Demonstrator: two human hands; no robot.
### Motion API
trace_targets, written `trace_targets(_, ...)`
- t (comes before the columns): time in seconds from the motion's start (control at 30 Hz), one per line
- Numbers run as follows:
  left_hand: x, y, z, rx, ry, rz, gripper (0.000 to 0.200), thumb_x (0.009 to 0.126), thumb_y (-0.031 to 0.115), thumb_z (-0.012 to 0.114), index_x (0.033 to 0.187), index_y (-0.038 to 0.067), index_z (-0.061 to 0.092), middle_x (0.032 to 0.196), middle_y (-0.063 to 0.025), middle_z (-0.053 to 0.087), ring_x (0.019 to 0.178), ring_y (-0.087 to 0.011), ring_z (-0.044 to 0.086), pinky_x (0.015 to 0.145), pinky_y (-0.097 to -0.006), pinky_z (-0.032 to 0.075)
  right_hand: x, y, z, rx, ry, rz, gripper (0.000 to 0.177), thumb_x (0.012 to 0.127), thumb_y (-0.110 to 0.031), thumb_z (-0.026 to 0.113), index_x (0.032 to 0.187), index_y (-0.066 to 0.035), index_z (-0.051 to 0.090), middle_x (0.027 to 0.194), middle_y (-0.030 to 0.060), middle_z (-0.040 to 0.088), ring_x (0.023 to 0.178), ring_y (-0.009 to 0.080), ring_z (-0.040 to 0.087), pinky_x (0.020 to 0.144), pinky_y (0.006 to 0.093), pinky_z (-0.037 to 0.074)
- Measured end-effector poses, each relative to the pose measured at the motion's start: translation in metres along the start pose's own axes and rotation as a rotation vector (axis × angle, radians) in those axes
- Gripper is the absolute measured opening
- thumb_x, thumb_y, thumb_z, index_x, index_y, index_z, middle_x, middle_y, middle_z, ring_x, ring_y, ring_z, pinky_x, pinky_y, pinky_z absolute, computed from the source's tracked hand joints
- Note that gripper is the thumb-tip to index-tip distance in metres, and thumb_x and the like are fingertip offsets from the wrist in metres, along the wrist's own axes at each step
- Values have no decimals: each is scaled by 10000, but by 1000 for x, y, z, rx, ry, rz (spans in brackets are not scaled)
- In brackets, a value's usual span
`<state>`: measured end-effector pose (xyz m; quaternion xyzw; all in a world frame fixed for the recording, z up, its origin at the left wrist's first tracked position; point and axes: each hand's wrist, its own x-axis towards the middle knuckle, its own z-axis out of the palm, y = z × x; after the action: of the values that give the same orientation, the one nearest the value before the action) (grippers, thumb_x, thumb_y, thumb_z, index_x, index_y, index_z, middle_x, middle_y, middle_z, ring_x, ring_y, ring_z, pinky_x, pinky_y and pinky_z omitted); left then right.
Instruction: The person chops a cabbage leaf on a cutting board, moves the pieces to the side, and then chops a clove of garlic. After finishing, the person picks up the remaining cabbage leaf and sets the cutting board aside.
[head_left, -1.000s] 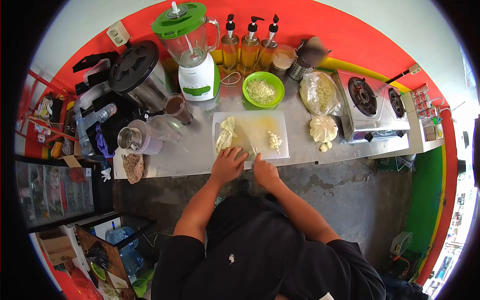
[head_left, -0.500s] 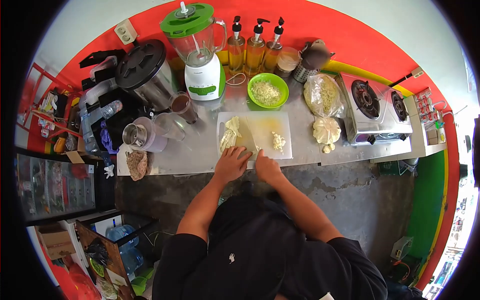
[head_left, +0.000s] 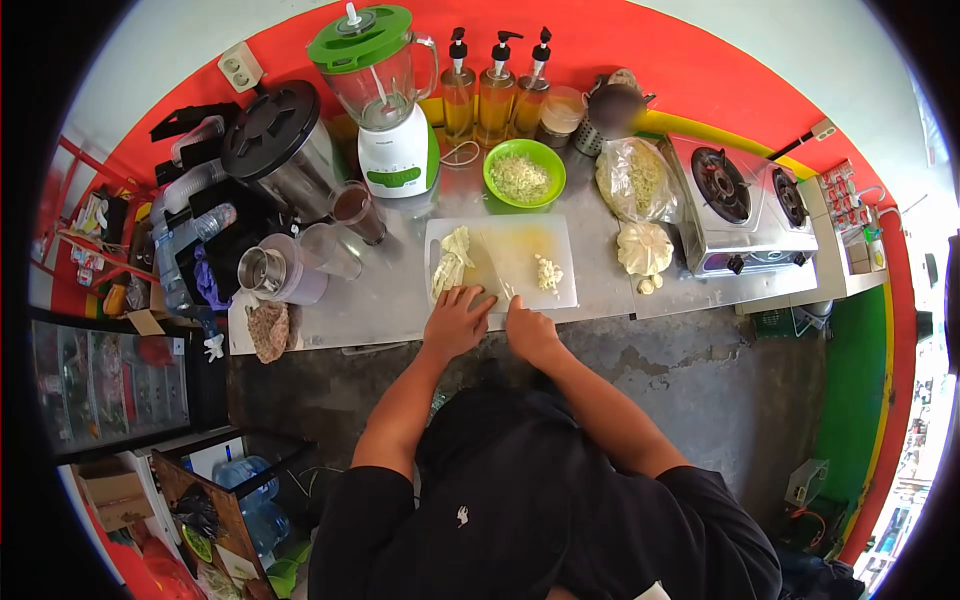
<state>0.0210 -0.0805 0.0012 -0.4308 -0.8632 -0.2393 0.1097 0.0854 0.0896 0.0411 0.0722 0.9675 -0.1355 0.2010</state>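
Observation:
A white cutting board (head_left: 555, 235) lies on the steel counter. My right hand (head_left: 530, 332) is closed around the handle of a knife (head_left: 497, 262), whose broad blade points away from me across the board. Beside the blade, my left hand (head_left: 458, 322) rests at the board's near edge with its fingers stretched forward; whatever lies under them is hidden. Just beyond those fingertips sits a crumpled pale-yellow heap (head_left: 453, 258), perhaps leaves or peel. Small white chopped pieces (head_left: 548, 273), which look like garlic, are piled right of the knife.
Behind the board stands a green bowl (head_left: 555, 190) of shredded pale food. A blender (head_left: 395, 160), pump bottles (head_left: 495, 105) and a brown-filled cup (head_left: 358, 212) are at the back and left. To the right are bagged food (head_left: 638, 180), a pale bundle (head_left: 643, 248) and a gas stove (head_left: 735, 215).
The whole view has shifted slightly, so the counter's things appear a little further left. Both hands keep their places at the board, the right still gripping the knife.

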Motion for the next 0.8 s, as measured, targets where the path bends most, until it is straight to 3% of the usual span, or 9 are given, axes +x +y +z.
trace_targets(0.1,-1,0,0,-18,8,-4,379,823,185,692,1201,171,658,1213,-67,578,1110,-309,546,931,-448,456,-12,-2,-1,-20,-25,3,352,891,-100,587,1171,56,442,917,272,712,868,418,727,763,487,592)
trace_targets(0.17,-1,-1,1,-18,-10,-11,373,829,189,686,1201,174,658,1216,-67,576,1114,-311,543,937,-451,453,-17,-7,7,-50,25,20,347,887,-109,622,1149,41,453,883,222,725,852,375,740,713,431,605)
trace_targets(0.57,0,2,-2,-19,-66,-56,384,845,224,675,1227,200,653,1258,-65,553,1151,-309,516,976,-462,431,-15,-7,8,-13,-15,41,327,896,-112,603,1144,32,444,935,242,722,891,388,734,766,448,598)
trace_targets(0.8,1,4,-3,15,-54,-52,402,846,253,683,1244,207,653,1269,-62,549,1177,-294,502,973,-459,422,-2,-8,3,24,61,-8,316,891,-101,590,1140,33,450,951,256,713,903,410,725,772,461,591)
